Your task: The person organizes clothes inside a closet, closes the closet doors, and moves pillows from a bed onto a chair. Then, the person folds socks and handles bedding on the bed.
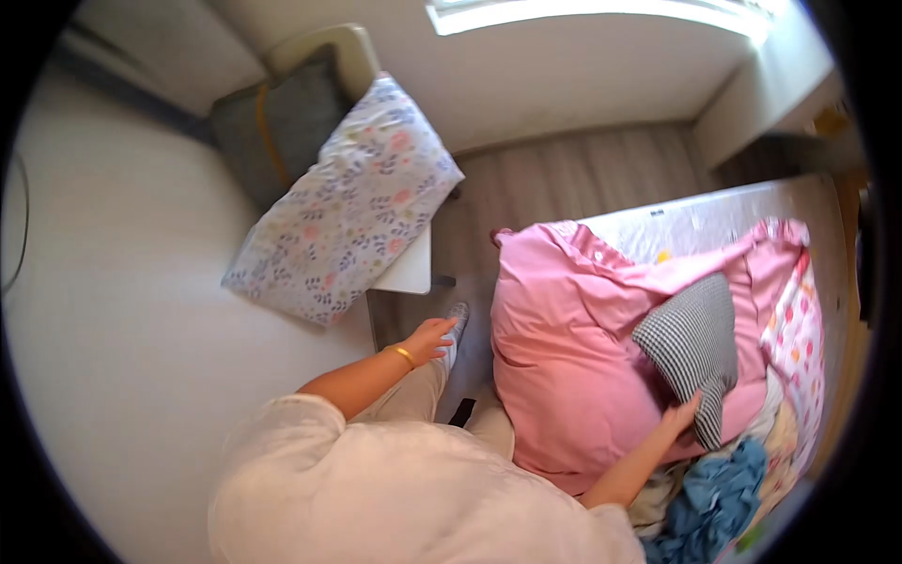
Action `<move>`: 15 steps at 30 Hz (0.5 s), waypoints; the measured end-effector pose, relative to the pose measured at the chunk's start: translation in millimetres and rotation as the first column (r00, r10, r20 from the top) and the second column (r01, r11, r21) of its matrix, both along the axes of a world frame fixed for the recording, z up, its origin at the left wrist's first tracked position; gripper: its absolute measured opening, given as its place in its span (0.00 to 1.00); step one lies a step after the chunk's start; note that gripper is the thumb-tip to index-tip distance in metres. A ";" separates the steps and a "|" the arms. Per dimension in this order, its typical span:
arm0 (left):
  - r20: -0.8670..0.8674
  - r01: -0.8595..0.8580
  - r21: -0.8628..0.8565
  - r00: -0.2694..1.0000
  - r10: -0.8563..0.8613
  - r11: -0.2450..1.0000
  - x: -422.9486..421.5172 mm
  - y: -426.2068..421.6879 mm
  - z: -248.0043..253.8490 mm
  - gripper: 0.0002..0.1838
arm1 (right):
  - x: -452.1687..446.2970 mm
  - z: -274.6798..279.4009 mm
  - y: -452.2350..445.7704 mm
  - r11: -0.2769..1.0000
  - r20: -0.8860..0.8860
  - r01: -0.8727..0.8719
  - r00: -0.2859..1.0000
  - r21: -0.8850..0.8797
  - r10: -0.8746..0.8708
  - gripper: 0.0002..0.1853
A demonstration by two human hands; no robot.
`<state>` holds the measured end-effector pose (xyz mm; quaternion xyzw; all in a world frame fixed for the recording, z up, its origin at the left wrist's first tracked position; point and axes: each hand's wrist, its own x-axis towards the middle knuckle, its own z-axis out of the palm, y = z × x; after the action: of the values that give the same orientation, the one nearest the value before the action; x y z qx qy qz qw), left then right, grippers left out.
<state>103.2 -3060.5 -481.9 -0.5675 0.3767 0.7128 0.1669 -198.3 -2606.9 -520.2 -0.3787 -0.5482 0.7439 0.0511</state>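
Observation:
My right hand (684, 414) grips the lower edge of a black-and-white checked pillow (693, 329), which rests on a large pink quilt (573, 348). The quilt is bunched up on a bed with a pale mattress (648, 226). My left hand (430, 340), with a yellow bracelet at its wrist, hangs over my leg, its fingers apart and nothing in it. Beyond that hand, a floral pillow (357, 207) lies on a white chair (410, 265).
A dark grey cushion (282, 127) with a yellow strap leans on the chair back. Blue cloth (719, 493) and a patterned sheet (799, 348) lie on the bed's right side. A white wall (141, 329) is on the left, and wooden flooring (564, 174) lies ahead.

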 end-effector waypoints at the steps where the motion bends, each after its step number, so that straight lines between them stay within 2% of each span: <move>1: -0.021 -0.027 0.041 0.999 0.028 0.999 -6.7 -1.3 2.7 0.45 | 3.6 27.4 -7.7 0.989 -0.101 -0.097 0.989 0.111 0.109 0.31; 2: -0.042 -0.040 0.084 0.998 0.043 0.996 -16.2 -1.2 11.3 0.47 | 8.6 50.8 -10.8 0.959 -0.191 -0.165 0.959 0.231 0.211 0.31; 5: -0.154 -0.022 0.274 0.986 0.067 0.962 -42.0 9.1 46.5 0.54 | 33.4 162.6 -71.3 0.832 -0.183 -0.425 0.842 0.357 0.508 0.29; 8: -0.226 -0.047 0.424 0.962 0.155 0.905 -52.3 9.1 75.1 0.57 | 68.1 209.9 -146.4 0.848 -0.360 -0.474 0.767 0.238 0.530 0.27; 9: -0.230 -0.066 0.462 0.954 0.192 0.884 -51.8 5.0 84.8 0.57 | 80.0 229.8 -173.4 0.806 -0.357 -0.573 0.729 0.148 0.584 0.28; 10: -0.312 -0.076 0.494 0.914 0.259 0.866 -48.0 -6.3 91.4 0.55 | 87.9 244.8 -193.4 0.747 -0.356 -0.662 0.686 0.056 0.634 0.29; 12: -0.452 -0.081 0.559 0.805 0.385 0.825 -35.1 -35.0 109.5 0.52 | 94.6 229.2 -215.4 0.654 -0.450 -0.756 0.594 -0.029 0.667 0.35; 14: -0.610 -0.293 0.410 0.615 0.499 0.863 -17.8 -72.2 140.0 0.44 | 101.0 240.8 -275.0 0.438 -0.677 -0.897 0.360 -0.062 0.642 0.35; 15: -0.649 -0.414 0.360 0.532 0.543 0.836 -0.7 -92.8 165.7 0.42 | 108.6 256.3 -310.7 0.351 -0.708 -0.935 0.278 -0.046 0.650 0.32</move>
<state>102.5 -3153.4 -316.2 -0.3008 0.1811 0.9235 -0.1545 -89.7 -2917.6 -263.8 0.2085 -0.4245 0.8388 -0.2699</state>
